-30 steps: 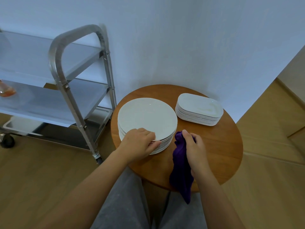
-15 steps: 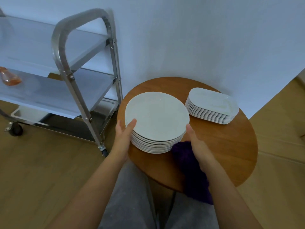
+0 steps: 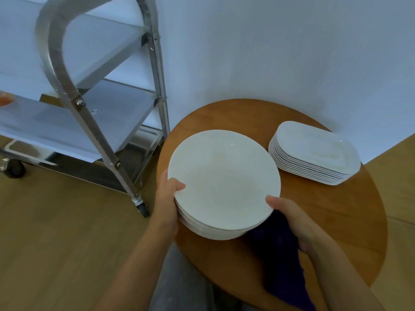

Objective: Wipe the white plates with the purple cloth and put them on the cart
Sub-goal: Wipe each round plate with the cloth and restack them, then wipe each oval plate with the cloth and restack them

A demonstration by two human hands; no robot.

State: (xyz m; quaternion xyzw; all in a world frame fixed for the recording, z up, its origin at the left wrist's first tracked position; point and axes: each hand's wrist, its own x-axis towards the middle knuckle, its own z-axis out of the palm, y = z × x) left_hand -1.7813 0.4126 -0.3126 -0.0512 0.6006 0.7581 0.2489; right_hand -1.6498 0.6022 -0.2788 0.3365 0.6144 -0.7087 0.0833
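Note:
A stack of several round white plates (image 3: 224, 180) stands on the left part of the round wooden table (image 3: 336, 221). My left hand (image 3: 167, 198) grips the stack's left edge, thumb over the top plate's rim. My right hand (image 3: 289, 216) grips the front right edge, its thumb on the top rim. The purple cloth (image 3: 280, 261) lies under that hand and hangs over the table's near edge. Whether the stack is off the table I cannot tell. The steel cart (image 3: 67, 70) stands to the left, its middle shelf (image 3: 67, 122) bare near me.
A second stack of oval white plates (image 3: 314, 151) sits at the table's back right, by the white wall. The cart's caster (image 3: 143, 209) rests on the wooden floor close to the table. An orange object (image 3: 5, 99) shows at the far left edge of the cart shelf.
My left hand left the top of the stack and took its left edge. My right hand dropped the bunched cloth low and closed its thumb over the stack's right rim. The view moved closer.

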